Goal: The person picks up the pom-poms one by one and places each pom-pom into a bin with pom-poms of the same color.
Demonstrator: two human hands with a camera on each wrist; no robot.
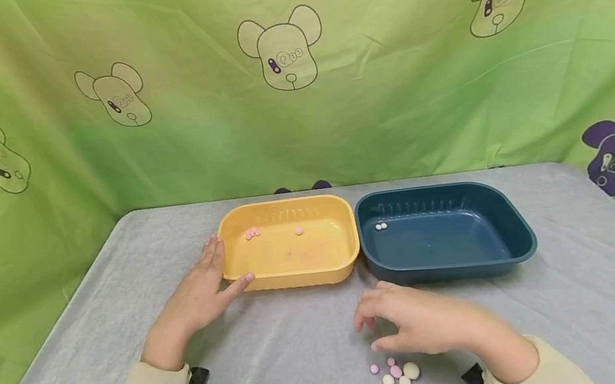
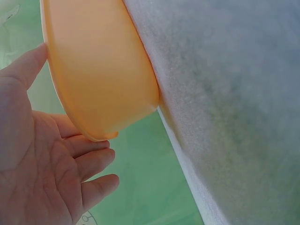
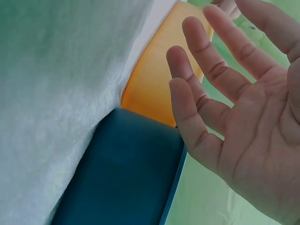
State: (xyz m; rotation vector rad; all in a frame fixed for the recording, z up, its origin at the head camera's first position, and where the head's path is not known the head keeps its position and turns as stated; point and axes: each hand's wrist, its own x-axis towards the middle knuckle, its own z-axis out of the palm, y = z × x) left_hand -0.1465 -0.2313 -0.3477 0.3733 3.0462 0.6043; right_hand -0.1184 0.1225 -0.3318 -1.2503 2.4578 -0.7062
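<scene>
My left hand (image 1: 200, 296) rests against the left end of the yellow basin (image 1: 270, 258), its thumb on the front rim and its fingers extended along the side. In the left wrist view those fingers lie straight beside the rim. Several small pink balls (image 1: 252, 233) lie inside that basin. My right hand (image 1: 418, 319) hovers over the table in front of the dark blue basin (image 1: 437, 248), fingers loosely bent and holding nothing. Two small white balls (image 1: 381, 226) sit in the blue basin. Just below the right hand is a loose group of pink balls (image 1: 395, 371) and white balls (image 1: 411, 371).
The two basins stand side by side, nearly touching, towards the back of a table with a grey cloth (image 1: 286, 363). Behind and beside the table hangs a green curtain (image 1: 203, 141) printed with bear heads.
</scene>
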